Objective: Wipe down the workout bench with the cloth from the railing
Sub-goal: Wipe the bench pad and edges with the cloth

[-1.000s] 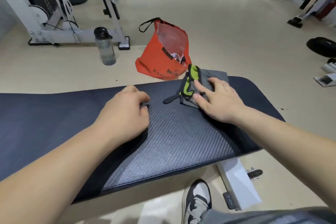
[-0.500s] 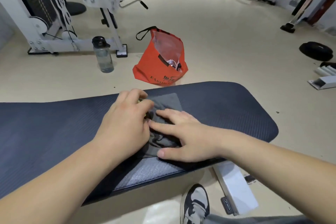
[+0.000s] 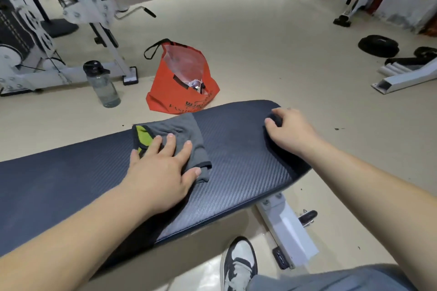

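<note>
step: wiping | cloth (image 3: 179, 139) mid-frame on bench (image 3: 236, 172) | left hand (image 3: 163, 170) flat, pressing cloth | right hand (image 3: 289, 131) curled on bench end, bracing | next: sweep cloth toward unwiped left stretch

Both arms are bare – no sleeves, no watch, no rings on the left hand (image 3: 163, 170) or the right hand (image 3: 289, 131). Lower down are soft grey trousers (image 3: 331, 279) and a black-and-white lace-up sneaker (image 3: 238, 264) with a white toe.
</note>
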A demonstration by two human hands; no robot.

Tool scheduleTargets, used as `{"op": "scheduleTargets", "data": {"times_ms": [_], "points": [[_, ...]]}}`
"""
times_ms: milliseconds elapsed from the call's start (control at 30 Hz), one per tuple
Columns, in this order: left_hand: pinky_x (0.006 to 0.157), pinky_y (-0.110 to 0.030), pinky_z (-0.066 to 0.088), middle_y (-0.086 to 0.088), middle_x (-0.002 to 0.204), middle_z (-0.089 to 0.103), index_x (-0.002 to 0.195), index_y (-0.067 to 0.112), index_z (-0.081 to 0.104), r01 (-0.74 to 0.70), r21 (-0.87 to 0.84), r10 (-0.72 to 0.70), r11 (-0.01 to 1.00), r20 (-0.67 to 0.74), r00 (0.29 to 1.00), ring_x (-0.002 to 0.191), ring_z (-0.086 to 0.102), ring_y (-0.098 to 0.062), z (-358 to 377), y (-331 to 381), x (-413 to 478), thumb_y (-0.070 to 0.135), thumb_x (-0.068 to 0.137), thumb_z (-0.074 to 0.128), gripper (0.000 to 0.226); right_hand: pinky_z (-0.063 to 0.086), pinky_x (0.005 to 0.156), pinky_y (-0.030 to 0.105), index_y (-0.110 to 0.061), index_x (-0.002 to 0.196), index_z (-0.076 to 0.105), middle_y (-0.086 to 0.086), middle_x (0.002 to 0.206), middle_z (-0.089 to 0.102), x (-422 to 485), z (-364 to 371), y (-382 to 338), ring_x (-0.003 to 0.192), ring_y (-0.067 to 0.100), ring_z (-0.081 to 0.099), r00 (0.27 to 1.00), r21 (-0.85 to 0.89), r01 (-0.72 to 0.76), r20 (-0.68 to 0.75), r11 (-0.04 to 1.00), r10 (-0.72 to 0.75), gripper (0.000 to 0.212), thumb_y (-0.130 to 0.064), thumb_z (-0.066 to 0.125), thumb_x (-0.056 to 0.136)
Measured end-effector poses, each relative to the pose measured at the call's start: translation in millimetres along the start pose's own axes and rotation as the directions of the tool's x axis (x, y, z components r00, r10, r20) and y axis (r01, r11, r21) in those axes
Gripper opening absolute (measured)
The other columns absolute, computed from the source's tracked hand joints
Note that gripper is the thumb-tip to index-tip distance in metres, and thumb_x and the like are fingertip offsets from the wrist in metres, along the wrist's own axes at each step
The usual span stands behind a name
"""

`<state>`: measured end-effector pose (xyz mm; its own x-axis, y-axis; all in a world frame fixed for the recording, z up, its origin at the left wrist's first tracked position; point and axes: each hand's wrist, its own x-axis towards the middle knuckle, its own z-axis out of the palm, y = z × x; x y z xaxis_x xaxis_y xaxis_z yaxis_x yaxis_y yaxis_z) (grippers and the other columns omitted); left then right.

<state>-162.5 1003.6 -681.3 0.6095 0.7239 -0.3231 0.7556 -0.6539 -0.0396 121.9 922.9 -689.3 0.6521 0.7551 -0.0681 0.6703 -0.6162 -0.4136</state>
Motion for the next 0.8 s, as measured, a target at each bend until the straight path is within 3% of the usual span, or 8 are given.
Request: {"op": "scheduleTargets", "data": {"times_ms": [100, 267, 367, 433, 600, 700, 800], "points": [[0.121, -0.062, 0.02, -0.01, 0.171, 0.002, 0.161, 0.031, 0.005, -0.01, 0.001, 0.01, 1.0, 0.003, 1.0, 0.157, 0.001, -0.037, -13.9, 21.6, 42.8, 0.066, 0.098, 0.021, 0.074, 0.049, 0.103, 0.045, -0.026, 0.135, 0.059, 0.007, 0.138, 0.06, 3.5, -2.0, 22.3, 0.127, 0.031, 0.057, 0.996, 0.089, -0.09, -0.008, 0.992, 0.091, 0.045, -0.049, 0.047, 0.098], [0.123, -0.062, 0.008, -0.007, 0.172, -0.005, 0.162, 0.031, 0.005, -0.053, -0.038, 0.053, 0.998, 0.007, 0.999, 0.156, -0.006, -0.036, -28.5, 81.6, 100.7, 0.062, 0.1, 0.023, 0.072, 0.043, 0.111, 0.037, -0.019, 0.143, 0.057, 0.006, 0.141, 0.064, 14.3, -7.4, 46.2, 0.131, 0.027, 0.057, 0.976, 0.353, -0.182, -0.047, 0.918, 0.212, 0.055, -0.049, 0.047, 0.099], [0.121, -0.065, 0.004, -0.002, 0.172, -0.004, 0.161, 0.031, 0.011, -0.109, -0.067, 0.109, 0.992, -0.005, 0.994, 0.157, -0.007, -0.033, -34.4, 123.9, 117.7, 0.057, 0.1, 0.027, 0.069, 0.045, 0.091, 0.032, -0.017, 0.112, 0.067, 0.001, 0.109, 0.069, 19.5, -12.7, 52.3, 0.103, 0.027, 0.061, 0.963, 0.433, -0.154, -0.135, 0.888, 0.233, 0.04, -0.047, 0.042, 0.099], [0.121, -0.067, 0.005, 0.001, 0.172, 0.001, 0.159, 0.032, 0.019, -0.192, -0.09, 0.189, 0.977, -0.044, 0.981, 0.157, -0.003, -0.031, -34.7, 148.5, 116.5, 0.052, 0.099, 0.03, 0.065, 0.042, 0.081, 0.033, -0.019, 0.091, 0.058, 0.001, 0.092, 0.062, 21.4, -18.3, 49.2, 0.089, 0.027, 0.054, 0.953, 0.427, -0.114, -0.209, 0.897, 0.22, 0.032, -0.044, 0.039, 0.101], [0.12, -0.063, 0.013, 0.007, 0.167, 0.024, 0.151, 0.037, 0.037, -0.481, -0.106, 0.448, 0.87, -0.236, 0.862, 0.155, 0.013, -0.022, -8.8, 182.9, 71.7, 0.046, 0.099, 0.037, 0.053, 0.037, 0.066, 0.039, -0.013, 0.065, 0.044, 0.0, 0.062, 0.048, 11.2, -30.5, 25.6, 0.073, 0.03, 0.046, 0.943, 0.352, 0.03, -0.319, 0.936, 0.09, 0.049, -0.042, 0.036, 0.104], [0.116, -0.056, 0.028, 0.007, 0.159, 0.039, 0.145, 0.036, 0.048, -0.565, -0.046, 0.514, 0.824, -0.359, 0.779, 0.147, 0.029, -0.02, 8.0, 173.1, 45.9, 0.044, 0.101, 0.042, 0.046, 0.038, 0.061, 0.038, -0.009, 0.064, 0.045, 0.003, 0.057, 0.047, -1.1, -29.7, 7.8, 0.064, 0.028, 0.044, 0.958, 0.278, 0.072, -0.285, 0.958, 0.011, 0.056, -0.045, 0.033, 0.104], [0.1, -0.048, 0.045, 0.002, 0.143, 0.054, 0.132, 0.033, 0.058, -0.61, 0.034, 0.56, 0.792, -0.441, 0.702, 0.13, 0.048, -0.025, 19.4, 140.6, 20.3, 0.039, 0.098, 0.05, 0.035, 0.029, 0.053, 0.037, -0.013, 0.056, 0.035, 0.0, 0.05, 0.035, -15.0, -21.4, -13.1, 0.053, 0.021, 0.036, 0.97, 0.195, 0.153, -0.219, 0.969, -0.109, 0.058, -0.044, 0.037, 0.105]]}}
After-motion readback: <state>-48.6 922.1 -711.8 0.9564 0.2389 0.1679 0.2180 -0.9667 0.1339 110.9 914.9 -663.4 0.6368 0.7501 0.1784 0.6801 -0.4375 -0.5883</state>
